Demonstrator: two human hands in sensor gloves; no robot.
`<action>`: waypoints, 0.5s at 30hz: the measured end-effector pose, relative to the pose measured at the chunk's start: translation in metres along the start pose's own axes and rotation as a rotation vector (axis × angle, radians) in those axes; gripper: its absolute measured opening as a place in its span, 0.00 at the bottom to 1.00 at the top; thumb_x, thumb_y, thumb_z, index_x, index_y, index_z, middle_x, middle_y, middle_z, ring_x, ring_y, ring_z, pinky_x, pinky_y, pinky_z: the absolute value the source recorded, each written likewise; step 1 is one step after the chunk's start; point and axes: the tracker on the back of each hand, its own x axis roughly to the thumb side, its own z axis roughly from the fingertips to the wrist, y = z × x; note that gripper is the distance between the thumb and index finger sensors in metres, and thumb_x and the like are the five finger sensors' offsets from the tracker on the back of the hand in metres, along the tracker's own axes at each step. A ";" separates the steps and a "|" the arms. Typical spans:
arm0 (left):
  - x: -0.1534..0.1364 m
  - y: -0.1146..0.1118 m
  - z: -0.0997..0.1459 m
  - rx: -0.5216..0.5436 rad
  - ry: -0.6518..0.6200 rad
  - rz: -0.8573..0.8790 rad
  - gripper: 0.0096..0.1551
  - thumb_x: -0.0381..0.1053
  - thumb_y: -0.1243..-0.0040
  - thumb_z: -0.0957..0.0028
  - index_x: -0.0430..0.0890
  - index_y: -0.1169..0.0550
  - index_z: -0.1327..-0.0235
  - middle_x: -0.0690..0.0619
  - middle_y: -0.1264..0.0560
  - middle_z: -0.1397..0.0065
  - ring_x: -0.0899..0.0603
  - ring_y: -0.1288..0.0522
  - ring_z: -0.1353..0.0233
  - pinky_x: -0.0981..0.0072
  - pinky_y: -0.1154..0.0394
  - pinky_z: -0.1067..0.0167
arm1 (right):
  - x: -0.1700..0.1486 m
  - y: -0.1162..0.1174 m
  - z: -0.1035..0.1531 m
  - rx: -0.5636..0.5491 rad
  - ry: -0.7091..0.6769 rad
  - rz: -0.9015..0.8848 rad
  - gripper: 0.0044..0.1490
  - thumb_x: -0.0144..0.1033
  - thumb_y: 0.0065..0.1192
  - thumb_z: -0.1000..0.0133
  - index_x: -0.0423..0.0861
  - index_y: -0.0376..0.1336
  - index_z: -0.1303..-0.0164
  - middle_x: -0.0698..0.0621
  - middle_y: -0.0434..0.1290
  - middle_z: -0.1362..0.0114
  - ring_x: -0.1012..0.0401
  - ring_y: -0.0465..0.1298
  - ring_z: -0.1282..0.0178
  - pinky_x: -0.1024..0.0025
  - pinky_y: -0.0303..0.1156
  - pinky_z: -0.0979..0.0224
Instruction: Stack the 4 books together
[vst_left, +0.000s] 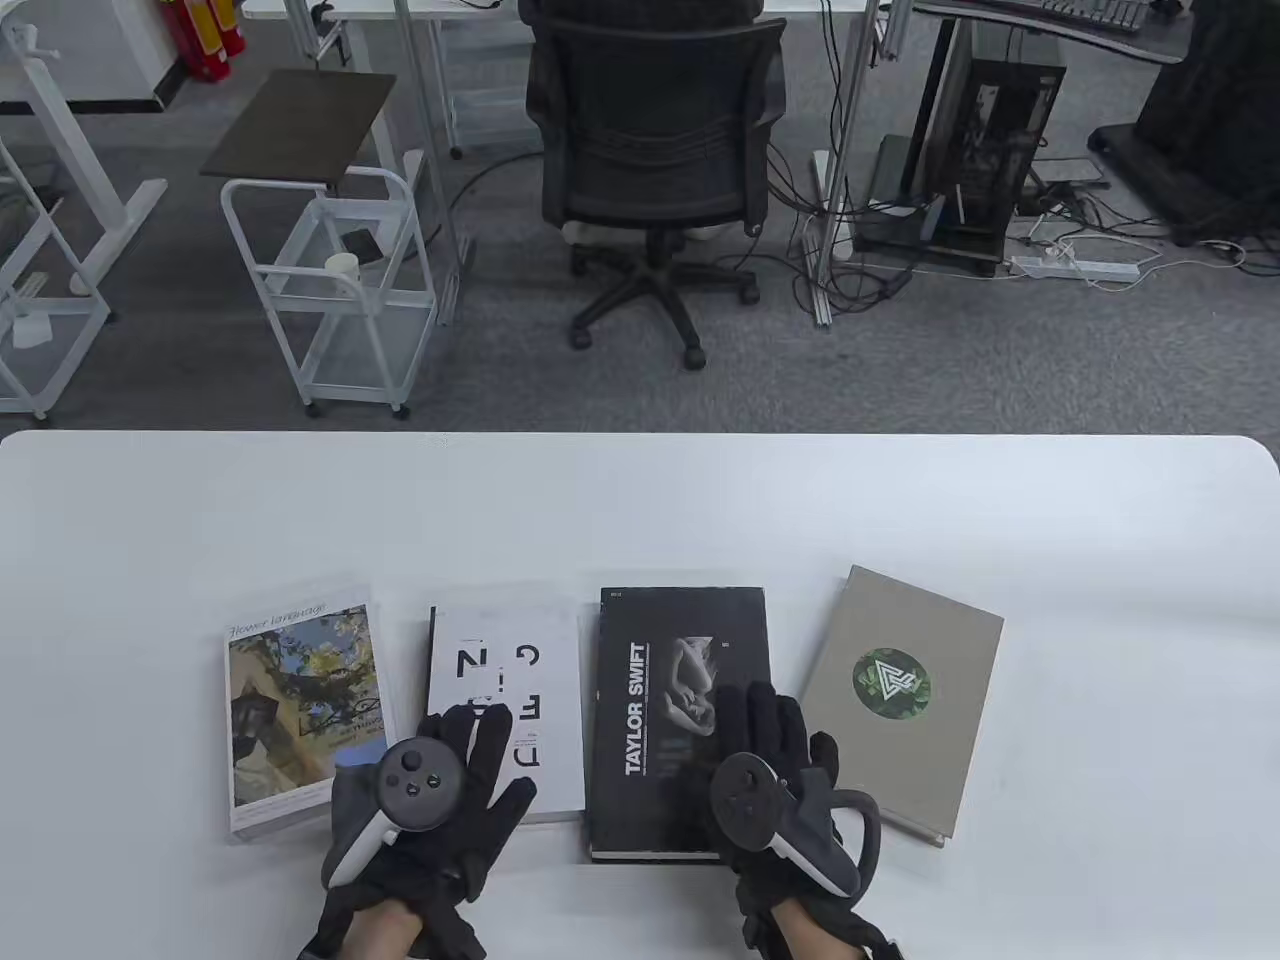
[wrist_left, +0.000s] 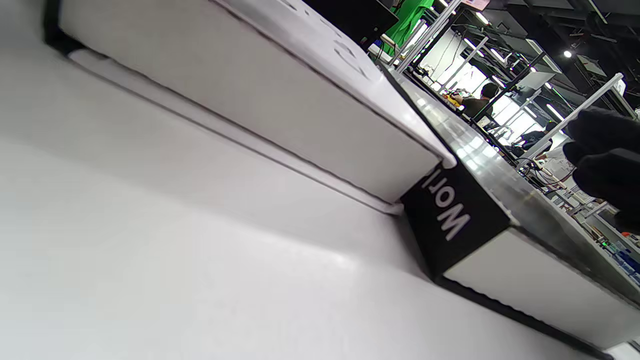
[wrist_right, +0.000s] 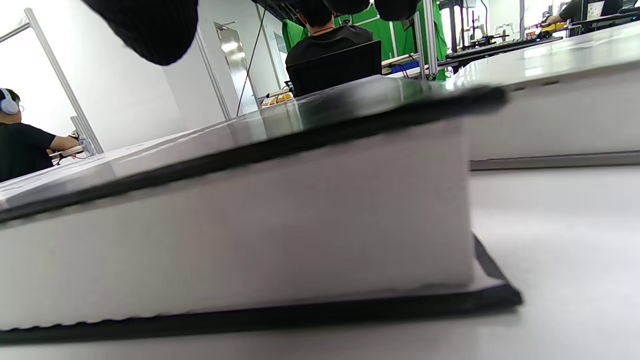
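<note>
Four books lie side by side on the white table (vst_left: 640, 510): a "Flower language" book (vst_left: 300, 700) at the left, a white book with black letters (vst_left: 510, 680), a black "Taylor Swift" book (vst_left: 670, 690) and a grey book with a green round logo (vst_left: 900, 690). My left hand (vst_left: 470, 760) lies with spread fingers over the near end of the white book. My right hand (vst_left: 770, 730) is over the near right corner of the black book, fingers extended. The left wrist view shows the white book's page edge (wrist_left: 250, 100) and the black book (wrist_left: 500, 260). The right wrist view shows the black book's pages (wrist_right: 240, 240), with fingertips (wrist_right: 150, 25) above it.
Bare table lies beyond the books and to the far left and right. Behind the table stand an office chair (vst_left: 655, 150) and a white wire cart (vst_left: 330, 290) on the floor.
</note>
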 end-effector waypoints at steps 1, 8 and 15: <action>0.000 -0.001 0.000 -0.006 0.003 0.002 0.44 0.69 0.60 0.48 0.65 0.62 0.24 0.53 0.69 0.19 0.38 0.72 0.19 0.36 0.69 0.27 | 0.000 0.000 0.000 0.002 0.000 -0.002 0.52 0.62 0.46 0.32 0.45 0.33 0.12 0.36 0.41 0.12 0.37 0.46 0.14 0.29 0.49 0.19; -0.001 -0.001 0.000 -0.010 0.009 0.007 0.44 0.69 0.60 0.48 0.64 0.62 0.24 0.52 0.69 0.19 0.38 0.71 0.19 0.36 0.69 0.27 | -0.002 -0.001 0.001 -0.003 -0.001 -0.015 0.52 0.61 0.47 0.32 0.45 0.33 0.12 0.35 0.41 0.12 0.37 0.47 0.14 0.29 0.50 0.19; -0.005 0.005 0.003 0.007 0.017 0.038 0.44 0.69 0.60 0.48 0.64 0.61 0.23 0.52 0.69 0.19 0.38 0.71 0.19 0.36 0.69 0.27 | -0.003 0.000 0.000 -0.005 -0.006 -0.027 0.51 0.61 0.47 0.32 0.45 0.34 0.12 0.35 0.42 0.12 0.37 0.48 0.15 0.29 0.50 0.19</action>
